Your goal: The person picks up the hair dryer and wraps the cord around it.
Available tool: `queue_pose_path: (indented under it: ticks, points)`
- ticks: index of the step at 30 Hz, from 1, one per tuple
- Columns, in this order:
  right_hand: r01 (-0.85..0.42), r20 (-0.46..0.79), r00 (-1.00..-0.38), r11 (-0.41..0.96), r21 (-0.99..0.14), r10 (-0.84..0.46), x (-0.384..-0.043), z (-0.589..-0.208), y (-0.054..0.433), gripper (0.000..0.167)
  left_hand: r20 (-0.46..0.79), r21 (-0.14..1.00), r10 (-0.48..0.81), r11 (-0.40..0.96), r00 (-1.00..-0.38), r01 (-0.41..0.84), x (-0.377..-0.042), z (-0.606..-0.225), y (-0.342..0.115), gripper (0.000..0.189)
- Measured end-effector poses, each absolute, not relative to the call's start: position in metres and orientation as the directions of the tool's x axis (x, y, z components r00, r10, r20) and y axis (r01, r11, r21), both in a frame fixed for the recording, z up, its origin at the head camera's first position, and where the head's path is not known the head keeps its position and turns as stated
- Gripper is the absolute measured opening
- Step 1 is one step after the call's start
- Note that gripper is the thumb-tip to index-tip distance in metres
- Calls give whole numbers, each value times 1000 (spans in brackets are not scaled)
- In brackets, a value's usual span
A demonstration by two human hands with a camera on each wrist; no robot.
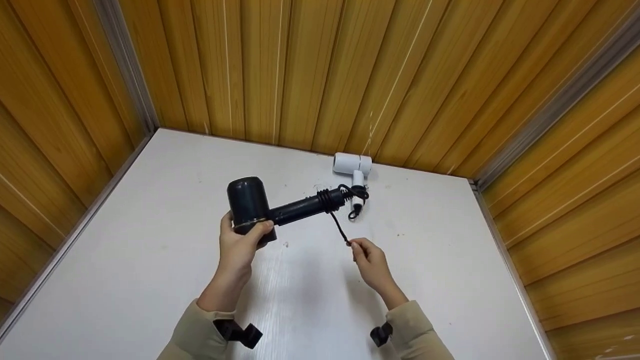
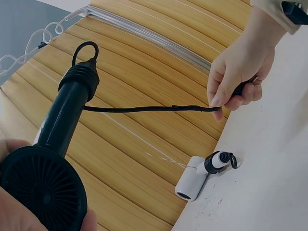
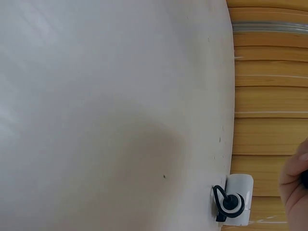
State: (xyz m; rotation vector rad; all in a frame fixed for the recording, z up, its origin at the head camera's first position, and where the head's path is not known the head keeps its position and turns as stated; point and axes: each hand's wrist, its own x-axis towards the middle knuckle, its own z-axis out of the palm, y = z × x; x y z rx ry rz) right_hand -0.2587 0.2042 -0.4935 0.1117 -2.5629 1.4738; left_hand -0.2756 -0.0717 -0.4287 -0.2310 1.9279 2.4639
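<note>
My left hand (image 1: 237, 247) grips a black hair dryer (image 1: 300, 209) round its barrel, thumb across the lower end. Its handle points right, held up over the white table. Black cord (image 1: 340, 229) is wound in several turns near the handle's end, and a free length runs down from there to my right hand (image 1: 371, 262). Thumb and fingertips of that hand pinch the cord. In the left wrist view this stretch looks nearly straight, and a black piece (image 2: 243, 87) shows inside the curled right fingers. The dryer's round vented end (image 2: 44, 192) faces that camera.
A white hair dryer (image 1: 352, 164) lies at the table's back edge, its black cord (image 3: 222, 199) wrapped on the handle. Wood-look panel walls (image 1: 310, 70) enclose the white table (image 1: 165, 225) at the back and sides. A coiled white cable (image 2: 47, 33) hangs beyond the panels.
</note>
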Motion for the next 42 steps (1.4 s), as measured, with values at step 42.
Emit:
queue_pose_path:
  ticks: [42]
  points:
    - [-551, 568, -817, 428, -716, -101, -189, -448, 169, 19, 14, 992, -226, -118, -974, 42, -292, -450, -66, 93]
